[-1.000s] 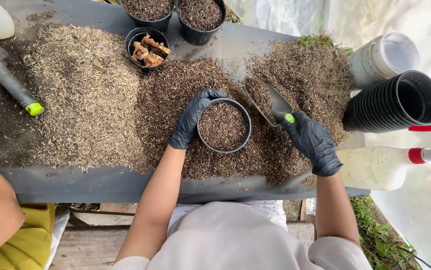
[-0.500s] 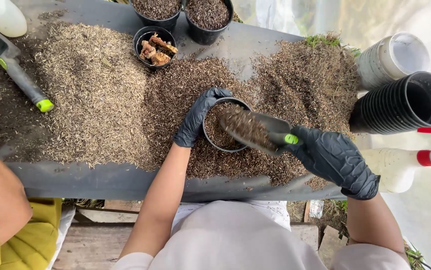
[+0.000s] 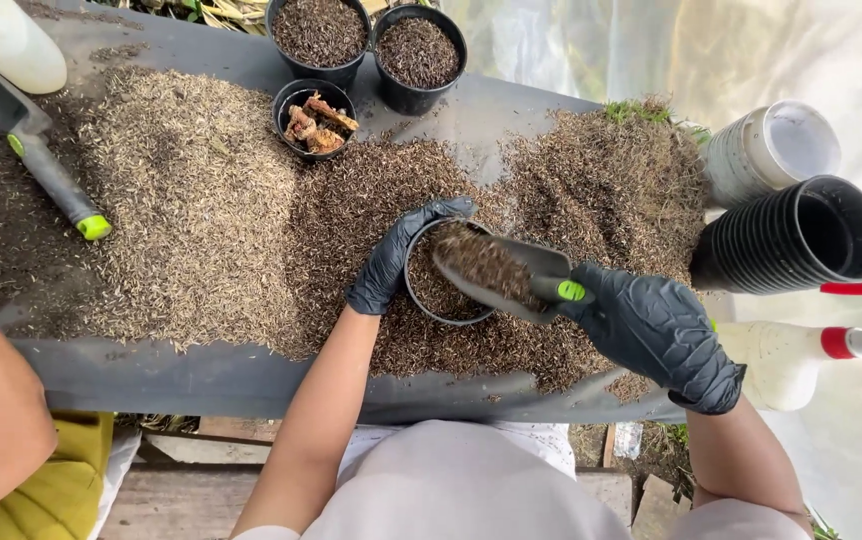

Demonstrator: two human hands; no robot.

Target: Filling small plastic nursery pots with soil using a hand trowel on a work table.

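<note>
Left hand (image 3: 391, 265) grips the light pot (image 3: 431, 292) at nine o'clock; right hand (image 3: 656, 330) clenches the loaded trowel (image 3: 496, 268) by its handle, spill-prone.

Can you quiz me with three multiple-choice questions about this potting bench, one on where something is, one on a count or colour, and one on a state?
1. Where is the loaded scoop?
A. Over the small black pot held by the left hand
B. Lying on the floor
C. Inside the white tub

2. How many filled black pots stand side by side at the far edge of the table?
A. Two
B. Five
C. None

3. What state is the right hand in?
A. Bare and open
B. Gloved in black, closed on the scoop's handle
C. Resting flat on the table

Answers:
1. A, the scoop with its mix sits across the pot's rim while the left hand grips the pot's side.
2. A, two pots full of dark mix stand together there.
3. B, black-gloved fingers wrap the green-tipped handle.
</note>
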